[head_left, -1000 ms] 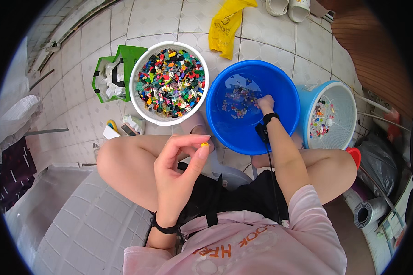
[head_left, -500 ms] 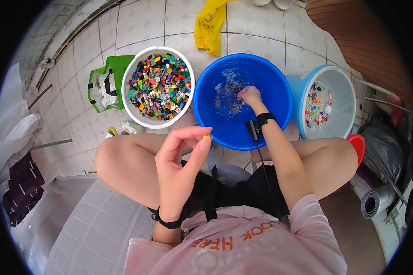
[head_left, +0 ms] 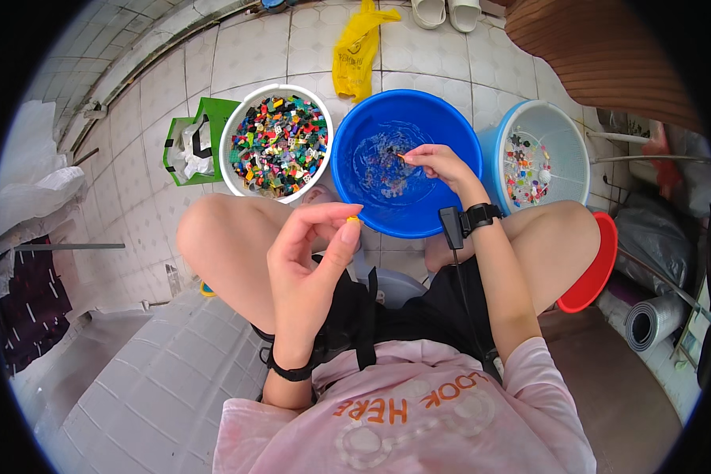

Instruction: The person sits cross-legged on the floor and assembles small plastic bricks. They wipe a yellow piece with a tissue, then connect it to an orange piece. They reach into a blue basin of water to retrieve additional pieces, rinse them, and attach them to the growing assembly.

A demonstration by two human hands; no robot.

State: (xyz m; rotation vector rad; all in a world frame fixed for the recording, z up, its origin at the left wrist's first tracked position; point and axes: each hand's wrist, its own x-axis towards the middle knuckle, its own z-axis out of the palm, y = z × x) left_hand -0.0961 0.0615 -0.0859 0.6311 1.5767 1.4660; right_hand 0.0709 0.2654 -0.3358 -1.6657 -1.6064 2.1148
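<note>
My left hand (head_left: 302, 257) is raised in front of my lap, thumb and forefinger pinching a small yellow toy brick (head_left: 353, 220). My right hand (head_left: 445, 166) reaches over the blue basin (head_left: 456, 134), near its right side. Its fingertips pinch a tiny orange piece (head_left: 401, 156), too small to name exactly. Below them, water with many small coloured pieces (head_left: 389, 178) fills the basin's bottom; ripples blur their shapes. Left of the basin, a white basket (head_left: 227, 162) holds a heap of mixed toy bricks (head_left: 280, 142).
A light blue basket (head_left: 570, 154) with small pieces stands right of the basin. A green bag (head_left: 212, 110) stands far left. Beyond lie a yellow plastic bag (head_left: 355, 59) and white shoes (head_left: 462, 14). By my right knee is a red round object (head_left: 588, 272).
The view has shifted slightly. My right hand has moved back toward the basin's right side, its fingers more stretched and the orange piece plainer to see. My left hand keeps its pinch.
</note>
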